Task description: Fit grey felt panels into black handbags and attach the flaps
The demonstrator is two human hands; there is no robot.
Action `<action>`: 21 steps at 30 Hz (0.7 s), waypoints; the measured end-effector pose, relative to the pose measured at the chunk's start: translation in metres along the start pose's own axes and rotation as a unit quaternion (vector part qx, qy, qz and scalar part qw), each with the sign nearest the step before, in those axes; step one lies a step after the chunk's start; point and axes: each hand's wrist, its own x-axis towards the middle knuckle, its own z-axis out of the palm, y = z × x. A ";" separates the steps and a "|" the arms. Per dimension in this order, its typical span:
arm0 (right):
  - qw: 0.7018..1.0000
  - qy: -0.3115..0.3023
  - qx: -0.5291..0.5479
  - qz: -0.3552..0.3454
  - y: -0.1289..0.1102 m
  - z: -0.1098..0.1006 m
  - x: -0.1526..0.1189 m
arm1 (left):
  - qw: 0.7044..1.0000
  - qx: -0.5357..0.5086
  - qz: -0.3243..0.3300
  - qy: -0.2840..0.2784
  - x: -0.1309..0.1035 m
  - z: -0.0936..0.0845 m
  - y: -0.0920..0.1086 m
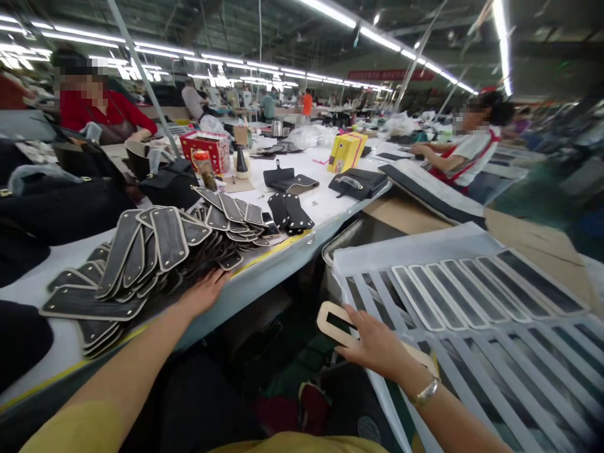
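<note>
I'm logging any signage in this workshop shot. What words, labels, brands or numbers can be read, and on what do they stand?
No text can be read.
Red banner under the roof: pale characters, too small and blurred.
Red box on the white table: a printed pattern, no legible words.
Yellow box: no readable label.

A large factory hall stretches far back under a dark ceiling, lit by long rows of white fluorescent tube lights (377, 38) that run toward the far end. A long white-topped counter (330, 201) with a yellow edge strip runs away from the camera; further counters stand behind it. Slanted grey metal poles (141, 75) rise to the ceiling. A red banner (389, 74) hangs high at the back. The floor under the counter's edge lies in dark shadow.
</note>
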 end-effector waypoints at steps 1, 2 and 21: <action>1.000 0.000 0.000 0.009 -0.002 0.000 0.004 | 1.000 -0.005 0.003 -0.008 0.002 0.001 -0.003; 1.000 0.002 0.000 0.019 -0.004 0.001 0.008 | 1.000 -0.010 0.005 -0.014 0.003 0.002 -0.006; 0.997 -0.004 -0.047 0.062 0.045 -0.020 0.183 | 1.000 0.008 0.018 0.012 0.012 0.006 -0.012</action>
